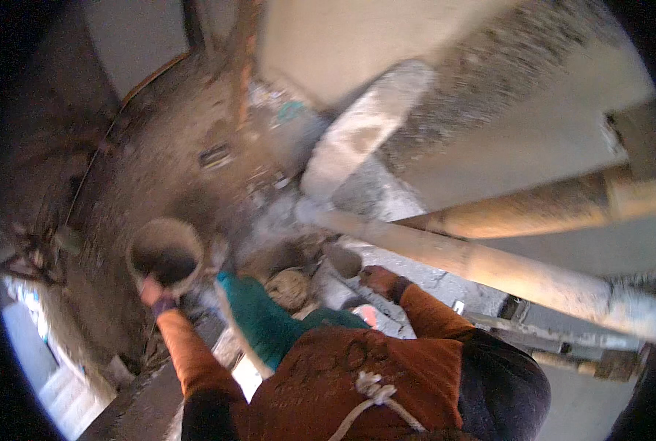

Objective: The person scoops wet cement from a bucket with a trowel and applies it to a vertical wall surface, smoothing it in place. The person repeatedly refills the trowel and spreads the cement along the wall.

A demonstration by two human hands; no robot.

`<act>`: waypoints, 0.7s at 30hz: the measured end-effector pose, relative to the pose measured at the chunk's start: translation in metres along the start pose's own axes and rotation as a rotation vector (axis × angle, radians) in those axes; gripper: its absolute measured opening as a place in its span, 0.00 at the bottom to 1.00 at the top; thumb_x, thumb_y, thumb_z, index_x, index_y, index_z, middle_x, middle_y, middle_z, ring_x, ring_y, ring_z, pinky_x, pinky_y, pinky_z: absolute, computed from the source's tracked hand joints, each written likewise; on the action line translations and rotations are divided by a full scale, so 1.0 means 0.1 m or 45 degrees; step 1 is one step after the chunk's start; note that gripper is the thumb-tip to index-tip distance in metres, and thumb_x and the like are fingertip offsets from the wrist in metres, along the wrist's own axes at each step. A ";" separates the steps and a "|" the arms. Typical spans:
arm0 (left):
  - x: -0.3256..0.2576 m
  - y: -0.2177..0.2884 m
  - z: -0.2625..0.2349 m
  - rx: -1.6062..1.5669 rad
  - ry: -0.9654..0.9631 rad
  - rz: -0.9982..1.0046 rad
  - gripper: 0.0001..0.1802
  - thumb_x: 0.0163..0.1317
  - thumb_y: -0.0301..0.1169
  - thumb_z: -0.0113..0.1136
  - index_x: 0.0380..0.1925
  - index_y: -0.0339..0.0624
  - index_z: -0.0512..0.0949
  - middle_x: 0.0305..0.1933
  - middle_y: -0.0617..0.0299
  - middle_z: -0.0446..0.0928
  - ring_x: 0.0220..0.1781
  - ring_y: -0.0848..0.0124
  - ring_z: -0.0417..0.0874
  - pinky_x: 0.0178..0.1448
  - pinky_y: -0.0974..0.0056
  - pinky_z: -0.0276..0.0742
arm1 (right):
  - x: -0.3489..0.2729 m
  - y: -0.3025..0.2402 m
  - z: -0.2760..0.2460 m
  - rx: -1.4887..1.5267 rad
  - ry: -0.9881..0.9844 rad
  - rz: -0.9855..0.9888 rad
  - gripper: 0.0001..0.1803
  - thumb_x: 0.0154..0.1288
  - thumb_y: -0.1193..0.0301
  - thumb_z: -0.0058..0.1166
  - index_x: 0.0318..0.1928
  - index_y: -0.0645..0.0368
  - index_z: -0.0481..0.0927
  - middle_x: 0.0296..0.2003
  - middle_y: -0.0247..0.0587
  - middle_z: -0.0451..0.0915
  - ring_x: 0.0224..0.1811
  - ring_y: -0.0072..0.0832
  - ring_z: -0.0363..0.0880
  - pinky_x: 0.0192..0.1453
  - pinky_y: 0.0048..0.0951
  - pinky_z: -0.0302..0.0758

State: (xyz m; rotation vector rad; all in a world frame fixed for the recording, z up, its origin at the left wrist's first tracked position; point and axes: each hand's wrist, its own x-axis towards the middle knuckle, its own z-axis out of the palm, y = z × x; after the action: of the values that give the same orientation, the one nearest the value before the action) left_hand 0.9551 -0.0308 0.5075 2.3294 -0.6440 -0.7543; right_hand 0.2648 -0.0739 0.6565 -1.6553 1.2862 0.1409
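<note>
While left hand (152, 292) holds round bucket (162, 234) at near rim, fingers curled over edge, right hand (381, 281) lies well apart, just beside rounded grey object (344, 260); fingers bent, grip on object cannot be told through blur. Bucket: mouth up, left of teal-clothed leg (262, 312); contact with dirt floor (166, 151) unclear. Round tan lump (287, 289): between hands. Bamboo pole (482, 268): slanting beyond right hand.
</note>
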 end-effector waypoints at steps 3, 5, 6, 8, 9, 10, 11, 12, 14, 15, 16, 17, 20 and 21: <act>0.85 0.15 0.45 1.410 -0.136 0.274 0.29 0.53 0.39 0.70 0.57 0.52 0.76 0.57 0.56 0.79 0.57 0.54 0.81 0.56 0.48 0.79 | 0.43 0.33 0.22 -0.091 0.213 -0.139 0.17 0.63 0.59 0.56 0.40 0.62 0.78 0.29 0.44 0.78 0.30 0.32 0.76 0.36 0.38 0.75; 1.40 -0.04 0.76 1.501 -0.151 0.438 0.23 0.55 0.43 0.65 0.52 0.54 0.80 0.56 0.58 0.79 0.54 0.53 0.82 0.52 0.47 0.80 | 0.87 0.00 0.42 -0.146 0.193 -0.032 0.14 0.63 0.60 0.57 0.36 0.59 0.77 0.27 0.41 0.76 0.31 0.29 0.74 0.37 0.35 0.73; 1.60 -0.02 0.93 1.200 -0.136 0.294 0.24 0.55 0.43 0.65 0.53 0.53 0.78 0.56 0.57 0.79 0.55 0.53 0.81 0.52 0.47 0.79 | 1.09 -0.36 0.27 -0.050 0.066 0.143 0.13 0.62 0.61 0.58 0.35 0.58 0.75 0.27 0.40 0.75 0.32 0.29 0.74 0.38 0.33 0.73; 2.09 0.25 1.31 0.259 -0.080 -0.118 0.26 0.56 0.43 0.64 0.55 0.49 0.76 0.56 0.55 0.78 0.57 0.54 0.79 0.54 0.46 0.78 | 1.29 -0.73 0.14 0.006 -0.021 0.246 0.13 0.61 0.61 0.58 0.32 0.58 0.73 0.25 0.38 0.74 0.34 0.28 0.74 0.41 0.30 0.72; 2.31 0.39 1.43 -0.064 -0.058 -0.244 0.27 0.56 0.44 0.63 0.56 0.48 0.75 0.56 0.53 0.77 0.58 0.54 0.78 0.55 0.46 0.77 | 1.36 -0.85 0.25 0.994 0.039 0.518 0.13 0.62 0.63 0.59 0.35 0.60 0.74 0.27 0.38 0.73 0.34 0.28 0.75 0.41 0.29 0.73; 2.50 0.39 1.37 -0.264 0.006 -0.351 0.28 0.57 0.44 0.63 0.57 0.46 0.73 0.56 0.52 0.77 0.58 0.54 0.77 0.56 0.46 0.76 | 1.74 -1.61 -0.08 0.068 -0.269 0.538 0.12 0.61 0.68 0.61 0.40 0.61 0.75 0.34 0.37 0.75 0.37 0.28 0.75 0.42 0.29 0.73; 2.66 0.50 1.48 -0.352 0.005 -0.418 0.30 0.57 0.44 0.62 0.58 0.44 0.72 0.56 0.51 0.76 0.59 0.54 0.76 0.56 0.45 0.75 | 1.78 -1.56 -0.05 0.292 -0.217 0.581 0.13 0.60 0.71 0.61 0.43 0.61 0.75 0.37 0.37 0.76 0.39 0.28 0.76 0.43 0.29 0.74; 2.81 0.59 1.55 -0.358 0.023 -0.482 0.31 0.57 0.45 0.62 0.58 0.43 0.71 0.56 0.50 0.76 0.60 0.54 0.75 0.57 0.45 0.75 | 1.83 -1.55 0.01 0.528 -0.150 0.619 0.14 0.59 0.73 0.62 0.45 0.61 0.76 0.39 0.36 0.77 0.40 0.29 0.77 0.44 0.30 0.74; 3.01 0.75 1.59 -0.116 0.083 -0.664 0.34 0.56 0.45 0.62 0.61 0.43 0.69 0.58 0.50 0.74 0.61 0.55 0.74 0.58 0.46 0.74 | 1.91 -1.67 0.04 0.567 -0.030 0.454 0.14 0.61 0.72 0.60 0.47 0.60 0.77 0.41 0.38 0.79 0.42 0.29 0.78 0.46 0.31 0.76; 3.16 0.89 1.61 -0.010 0.142 -0.741 0.35 0.56 0.46 0.63 0.62 0.43 0.68 0.59 0.50 0.74 0.61 0.55 0.73 0.59 0.46 0.74 | 1.97 -1.72 0.04 0.542 0.022 0.377 0.13 0.63 0.70 0.59 0.47 0.60 0.77 0.41 0.40 0.80 0.43 0.31 0.79 0.48 0.32 0.76; 3.39 1.09 1.63 0.086 0.210 -0.802 0.37 0.55 0.46 0.63 0.63 0.44 0.68 0.59 0.50 0.73 0.61 0.55 0.73 0.59 0.46 0.73 | 2.10 -1.99 -0.04 0.518 0.073 0.298 0.13 0.65 0.68 0.57 0.48 0.59 0.78 0.41 0.41 0.81 0.44 0.32 0.80 0.49 0.32 0.77; 3.59 1.24 1.54 0.116 0.218 -0.701 0.36 0.56 0.45 0.63 0.64 0.44 0.68 0.60 0.51 0.73 0.62 0.55 0.73 0.60 0.47 0.73 | 2.21 -2.26 -0.16 0.526 0.046 0.489 0.13 0.66 0.66 0.55 0.48 0.57 0.79 0.43 0.43 0.81 0.44 0.36 0.79 0.48 0.34 0.77; 3.99 1.65 1.35 0.294 0.029 -0.261 0.35 0.59 0.43 0.62 0.65 0.44 0.67 0.63 0.52 0.71 0.64 0.56 0.72 0.62 0.48 0.71 | 2.00 -2.17 -0.15 0.387 0.110 0.476 0.14 0.65 0.64 0.54 0.48 0.56 0.79 0.46 0.45 0.80 0.47 0.42 0.78 0.51 0.38 0.77; 4.20 1.75 1.22 0.379 -0.043 -0.088 0.34 0.59 0.43 0.62 0.65 0.44 0.67 0.64 0.52 0.71 0.64 0.56 0.71 0.63 0.49 0.71 | 1.91 -2.04 -0.09 0.382 0.107 0.565 0.17 0.63 0.60 0.54 0.48 0.55 0.80 0.48 0.45 0.80 0.50 0.43 0.78 0.53 0.40 0.76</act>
State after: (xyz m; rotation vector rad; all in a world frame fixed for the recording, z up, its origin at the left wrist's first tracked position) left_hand 1.1349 -0.4515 0.3953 2.6259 -0.7371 -0.7747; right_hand 0.5033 -0.2202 0.6709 -1.1167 1.6388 0.1375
